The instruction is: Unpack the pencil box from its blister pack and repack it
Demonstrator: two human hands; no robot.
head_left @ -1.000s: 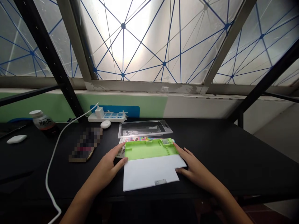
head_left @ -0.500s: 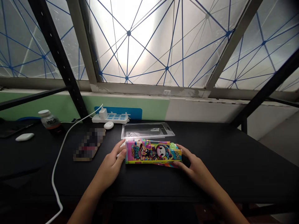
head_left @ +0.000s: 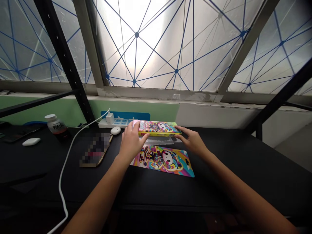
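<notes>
A colourful cartoon-printed pencil case (head_left: 159,128) is held flat above the far part of the black table (head_left: 243,169), over a clear plastic package shell (head_left: 161,140). My left hand (head_left: 131,141) grips its left end and my right hand (head_left: 192,140) grips its right end, fingers closed on it. A colourful printed card insert (head_left: 164,160) lies flat on the table just in front of my hands.
A white power strip (head_left: 117,122) with a charger and white cable (head_left: 63,182) lies at the back. Left of my hands lie a phone (head_left: 95,150), a small white earbud case (head_left: 115,130), a white-capped bottle (head_left: 55,125) and a white mouse (head_left: 31,141). Black rack posts flank the window.
The case was open, showing a green tray, then was shut. Both hands have lifted it up and away toward the back, which uncovered the printed card on the table.
</notes>
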